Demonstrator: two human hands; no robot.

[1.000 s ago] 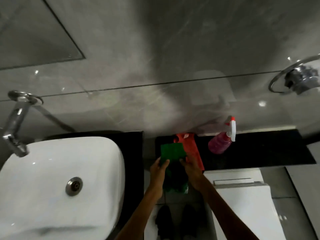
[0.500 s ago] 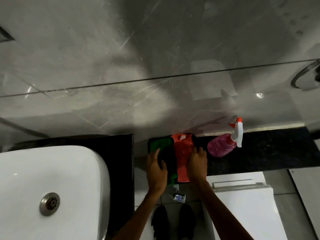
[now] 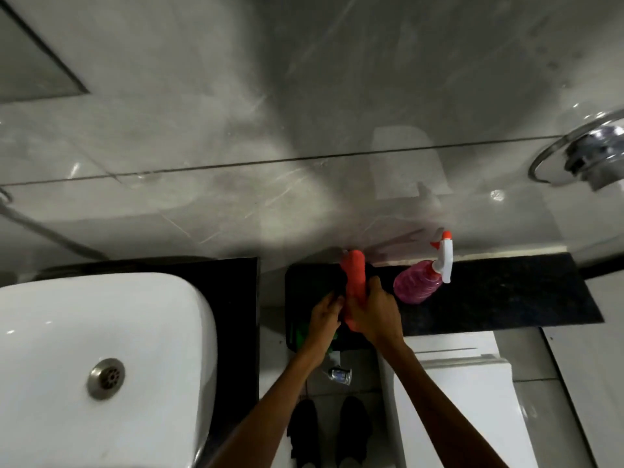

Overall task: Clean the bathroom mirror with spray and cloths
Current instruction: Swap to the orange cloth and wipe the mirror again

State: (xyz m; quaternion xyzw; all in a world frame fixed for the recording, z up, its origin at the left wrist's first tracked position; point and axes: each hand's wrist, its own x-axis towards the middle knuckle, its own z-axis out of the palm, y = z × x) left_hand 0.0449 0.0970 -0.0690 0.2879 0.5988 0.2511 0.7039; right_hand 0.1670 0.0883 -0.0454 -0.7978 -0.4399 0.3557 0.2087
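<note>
An orange cloth (image 3: 354, 278), bunched into a narrow roll, rises from the black ledge (image 3: 506, 298) with my right hand (image 3: 374, 314) closed around its lower part. My left hand (image 3: 325, 314) touches the cloth's left side, and its fingers rest over a dark green cloth (image 3: 302, 334) lying on the ledge, mostly hidden under the hand. A pink spray bottle (image 3: 420, 285) with a white trigger and orange nozzle lies just right of my right hand. A mirror corner (image 3: 30, 62) shows at the upper left.
A white basin (image 3: 101, 349) with a metal drain fills the lower left. A white toilet cistern lid (image 3: 466, 383) sits below the ledge. A chrome ring fitting (image 3: 587, 153) is on the wall at the right. A small glass object (image 3: 339, 374) lies on the floor by my shoes.
The orange cloth lay flat under my right hand; now it is gathered into a roll and lifted. My left hand moved right against it. The camera has tilted.
</note>
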